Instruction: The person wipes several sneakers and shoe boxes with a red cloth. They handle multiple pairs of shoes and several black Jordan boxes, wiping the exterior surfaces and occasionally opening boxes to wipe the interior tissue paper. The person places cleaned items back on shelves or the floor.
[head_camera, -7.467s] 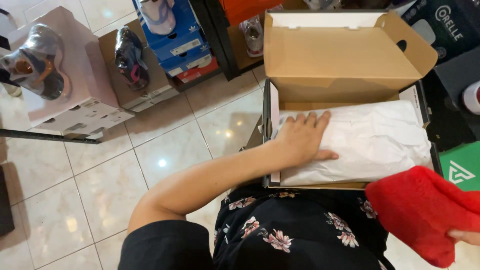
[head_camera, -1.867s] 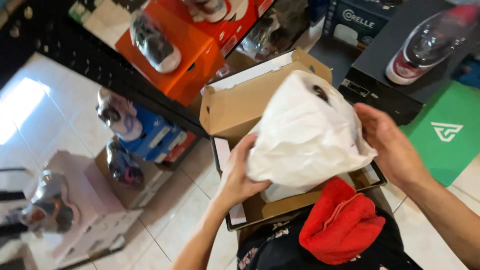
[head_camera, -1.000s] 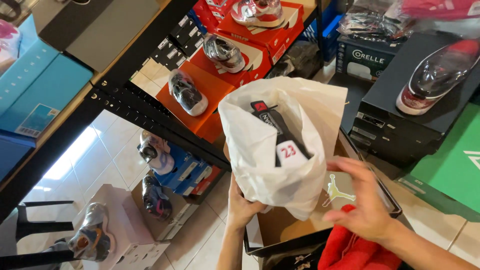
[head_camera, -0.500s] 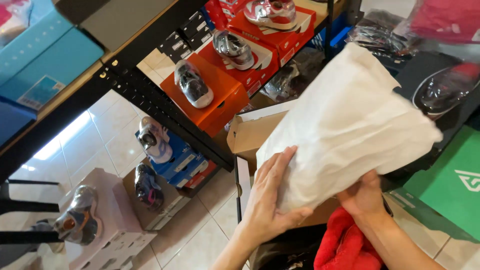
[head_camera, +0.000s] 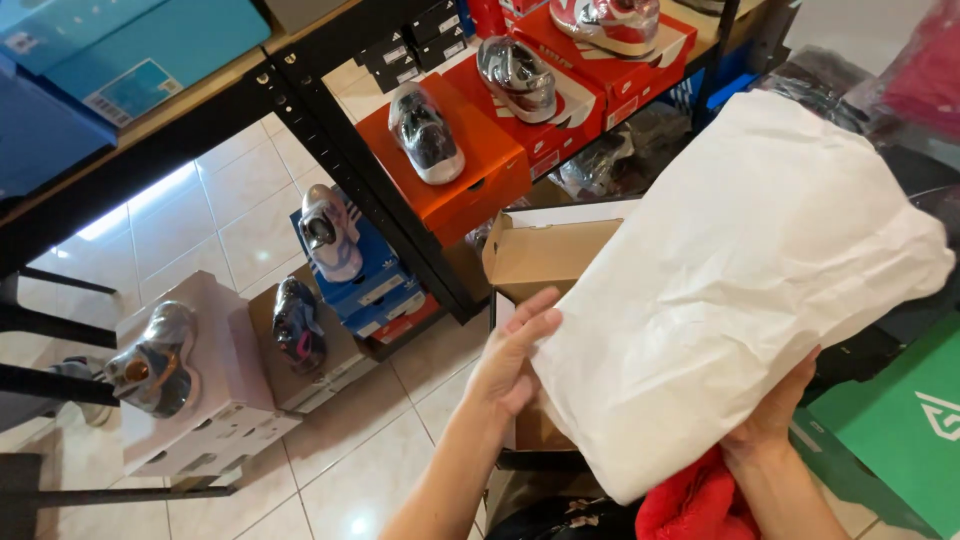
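A bundle of white tissue paper (head_camera: 740, 300) is lifted above an open brown cardboard shoe box (head_camera: 540, 262). My left hand (head_camera: 512, 355) lies flat against the bundle's left lower edge, fingers spread. Under the bundle's bottom right side, my right hand (head_camera: 775, 420) grips it from below. What the paper wraps is hidden. A red cloth (head_camera: 695, 500) lies below the bundle, by my right wrist.
A black metal rack (head_camera: 340, 150) holds orange and red shoe boxes (head_camera: 470, 160) with wrapped shoes on top. More boxes with shoes stand on the white tiled floor (head_camera: 230, 230) at left. A green box (head_camera: 900, 430) sits at right.
The paper bundle was lifted out of the box and turned, so the dark shoe seen inside it is now covered. My left hand slid to its left edge.
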